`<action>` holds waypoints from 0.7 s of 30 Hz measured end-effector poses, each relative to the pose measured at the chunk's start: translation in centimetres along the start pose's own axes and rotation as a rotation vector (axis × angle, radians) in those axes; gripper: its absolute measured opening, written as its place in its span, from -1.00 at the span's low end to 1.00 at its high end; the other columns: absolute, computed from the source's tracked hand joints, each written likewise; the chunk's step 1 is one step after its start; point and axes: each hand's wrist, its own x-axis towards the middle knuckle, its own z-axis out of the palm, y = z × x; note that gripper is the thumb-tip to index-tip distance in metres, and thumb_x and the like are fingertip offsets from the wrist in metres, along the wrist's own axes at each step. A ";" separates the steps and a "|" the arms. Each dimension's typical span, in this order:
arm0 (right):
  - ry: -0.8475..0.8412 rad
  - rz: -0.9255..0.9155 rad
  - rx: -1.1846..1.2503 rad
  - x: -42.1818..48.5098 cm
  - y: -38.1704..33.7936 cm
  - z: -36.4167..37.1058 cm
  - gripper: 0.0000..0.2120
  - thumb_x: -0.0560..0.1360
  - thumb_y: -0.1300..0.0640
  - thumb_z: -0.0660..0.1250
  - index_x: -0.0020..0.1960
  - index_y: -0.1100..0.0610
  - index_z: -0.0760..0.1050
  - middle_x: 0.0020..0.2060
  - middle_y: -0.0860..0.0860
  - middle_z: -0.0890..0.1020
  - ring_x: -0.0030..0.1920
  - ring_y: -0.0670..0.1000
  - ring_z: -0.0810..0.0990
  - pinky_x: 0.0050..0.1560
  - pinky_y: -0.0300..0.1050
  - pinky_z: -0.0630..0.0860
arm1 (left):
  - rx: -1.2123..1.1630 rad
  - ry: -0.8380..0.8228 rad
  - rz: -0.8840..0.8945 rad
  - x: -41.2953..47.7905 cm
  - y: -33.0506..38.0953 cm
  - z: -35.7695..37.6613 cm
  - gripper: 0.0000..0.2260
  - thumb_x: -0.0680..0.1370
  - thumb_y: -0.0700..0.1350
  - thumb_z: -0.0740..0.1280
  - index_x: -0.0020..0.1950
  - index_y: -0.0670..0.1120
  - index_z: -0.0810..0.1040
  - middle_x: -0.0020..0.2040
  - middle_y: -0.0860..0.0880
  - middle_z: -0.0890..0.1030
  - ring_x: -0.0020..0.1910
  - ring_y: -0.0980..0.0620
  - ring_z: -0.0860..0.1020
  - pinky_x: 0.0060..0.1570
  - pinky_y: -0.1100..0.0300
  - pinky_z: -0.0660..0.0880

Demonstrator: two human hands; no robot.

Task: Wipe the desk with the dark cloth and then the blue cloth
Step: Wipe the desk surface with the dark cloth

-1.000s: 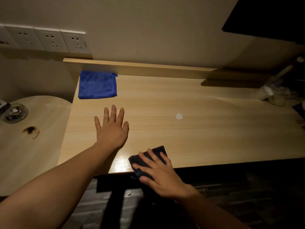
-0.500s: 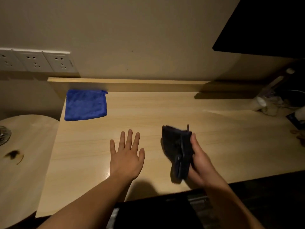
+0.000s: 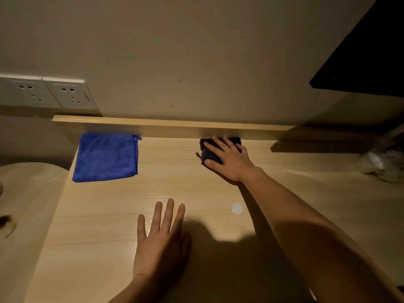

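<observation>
Two cloths are sitting on the counter (image 3: 218,226) and I am going left to right across it. At the far left corner the blue cloth (image 3: 106,157) is lying flat and untouched, so its turn is not yet here. My left hand (image 3: 160,241) is resting palm down near the front edge, fingers spread, gripping nothing. Further right, my right hand (image 3: 227,159) is pressing the folded dark cloth (image 3: 208,153) flat against the back rail, fingers open over it. I am judging the dark-cloth pass as under way, with the blue pass wholly left. Much of the dark cloth is hiding under my hand, and the clutter (image 3: 380,159) at the right edge is too dim to make out.
</observation>
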 end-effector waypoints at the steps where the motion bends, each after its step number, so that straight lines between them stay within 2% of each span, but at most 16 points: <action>1: 0.014 -0.009 -0.006 -0.1 0.3 0.3 -0.39 0.61 -0.46 -0.09 0.64 -0.39 -0.04 0.71 -0.15 -0.05 0.69 0.04 -0.16 0.61 0.24 -0.14 | 0.006 0.007 -0.003 -0.1 0.1 -0.1 -0.35 0.67 0.29 0.08 0.72 0.13 0.00 0.71 -0.02 0.07 0.68 -0.16 0.05 0.55 -0.30 -0.17; 6: -0.036 -0.026 -0.005 -0.4 0.7 0.7 -0.49 0.65 -0.41 -0.19 0.60 -0.47 -0.08 0.70 -0.15 -0.16 0.68 0.05 -0.31 0.60 0.25 -0.27 | 0.017 0.000 -0.008 -0.3 0.5 -0.6 -0.36 0.68 0.31 -0.09 0.72 0.09 0.01 0.71 -0.05 0.06 0.69 -0.18 0.00 0.55 -0.32 -0.11; 9: -0.070 -0.045 -0.023 -1.5 0.9 1.1 -0.50 0.66 -0.40 -0.19 0.59 -0.48 -0.09 0.70 -0.15 -0.19 0.67 0.08 -0.33 0.60 0.28 -0.29 | -0.017 0.001 -0.026 -0.5 0.8 -1.0 -0.39 0.68 0.31 -0.21 0.71 0.15 -0.18 0.71 0.00 -0.14 0.68 -0.13 -0.22 0.58 -0.28 -0.23; 12: -0.087 -0.059 -0.027 -3.5 0.6 1.8 -0.49 0.66 -0.40 -0.18 0.60 -0.48 -0.08 0.70 -0.15 -0.20 0.67 0.08 -0.34 0.60 0.30 -0.29 | -0.057 0.001 -0.036 -0.7 1.2 -1.8 -0.41 0.68 0.28 -0.21 0.66 0.19 -0.35 0.68 0.05 -0.32 0.64 -0.05 -0.40 0.59 -0.27 -0.30; 21: -0.097 -0.075 -0.023 -10.8 -1.3 5.0 -0.47 0.64 -0.42 -0.14 0.59 -0.48 -0.11 0.70 -0.14 -0.22 0.66 0.07 -0.37 0.59 0.30 -0.31 | -0.063 -0.003 -0.058 -1.0 1.8 -2.4 -0.40 0.68 0.25 -0.17 0.70 0.17 -0.24 0.72 0.05 -0.24 0.68 -0.03 -0.31 0.60 -0.28 -0.26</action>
